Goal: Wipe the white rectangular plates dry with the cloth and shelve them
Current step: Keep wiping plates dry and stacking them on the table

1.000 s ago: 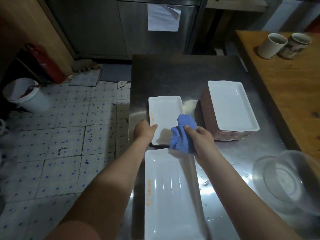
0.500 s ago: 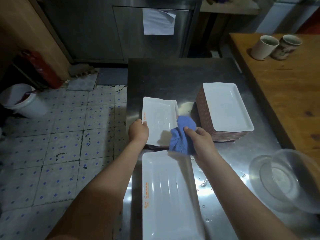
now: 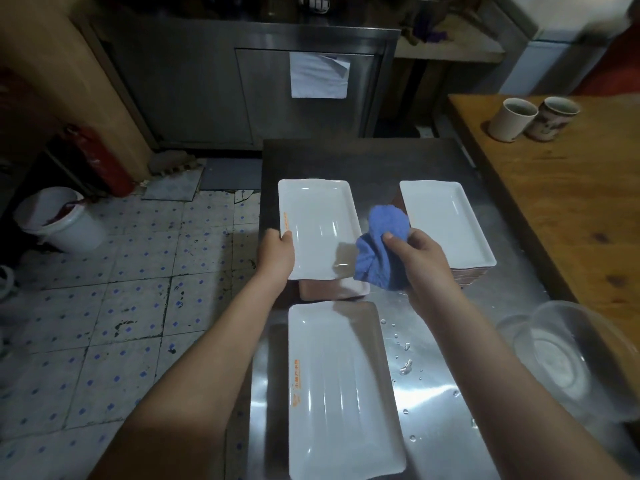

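Observation:
My left hand (image 3: 277, 256) grips the near left edge of a white rectangular plate (image 3: 315, 226) and holds it raised above the steel table (image 3: 367, 161). My right hand (image 3: 419, 258) clutches a bunched blue cloth (image 3: 382, 247) against that plate's near right corner. Under the raised plate the brownish underside of another plate (image 3: 332, 291) shows on the table. A further white plate (image 3: 341, 393) lies flat nearer to me. A tall stack of white plates (image 3: 446, 223) stands to the right of the cloth.
A clear plastic bowl (image 3: 568, 355) sits at the table's right edge, with water drops beside it. Two mugs (image 3: 530, 117) stand on the wooden table (image 3: 571, 188) to the right. Left of the table lies tiled floor with a white bucket (image 3: 62, 220) and a red extinguisher (image 3: 98, 161).
My left hand has lifted the plate off the table and brought it higher and closer. My right hand with the cloth has stayed at its near right corner.

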Tool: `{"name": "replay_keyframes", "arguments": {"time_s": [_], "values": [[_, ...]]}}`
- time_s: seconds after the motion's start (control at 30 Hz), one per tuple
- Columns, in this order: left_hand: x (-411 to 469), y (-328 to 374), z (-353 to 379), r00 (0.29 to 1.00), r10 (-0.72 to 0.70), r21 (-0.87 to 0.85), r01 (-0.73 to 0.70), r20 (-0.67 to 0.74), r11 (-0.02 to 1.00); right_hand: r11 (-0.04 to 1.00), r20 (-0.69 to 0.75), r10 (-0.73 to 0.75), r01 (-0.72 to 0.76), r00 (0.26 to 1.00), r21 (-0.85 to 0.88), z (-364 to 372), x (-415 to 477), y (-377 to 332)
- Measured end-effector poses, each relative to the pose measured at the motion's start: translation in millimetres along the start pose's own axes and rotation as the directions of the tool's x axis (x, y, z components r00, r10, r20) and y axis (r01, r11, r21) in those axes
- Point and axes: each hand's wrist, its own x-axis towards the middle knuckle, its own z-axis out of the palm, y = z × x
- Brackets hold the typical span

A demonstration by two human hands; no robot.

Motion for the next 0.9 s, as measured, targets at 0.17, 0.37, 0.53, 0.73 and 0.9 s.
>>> {"name": "replay_keyframes", "arguments": {"time_s": [0.17, 0.37, 0.53, 0.73, 0.9], "values": [[-30, 15, -18, 1.000, 0.011, -0.208, -0.005, 0.028, 0.978, 0.997, 0.034, -0.075, 0.076, 0.997, -0.022, 6, -15, -18], [-79, 25, -38, 0.997, 0.018, -0.325, 0.007, 0.074, 0.946, 0.994, 0.047, -0.100, 0.102, 0.994, -0.046, 8, -42, -25], [-112, 25, -37, 0.996, 0.031, -0.297, -0.004, 0.088, 0.955, 0.993, 0.038, -0.113, 0.114, 0.993, -0.012, -9, -63, -27], [-151, 36, -15, 0.980, 0.108, -0.294, -0.056, 0.166, 0.954, 0.994, -0.072, -0.103, 0.106, 0.992, 0.032, -59, -80, -22], [-178, 49, 20, 0.965, 0.103, -0.276, -0.033, 0.243, 0.960, 0.989, -0.145, -0.093, 0.108, 0.985, 0.103, -113, -91, -19]]}}
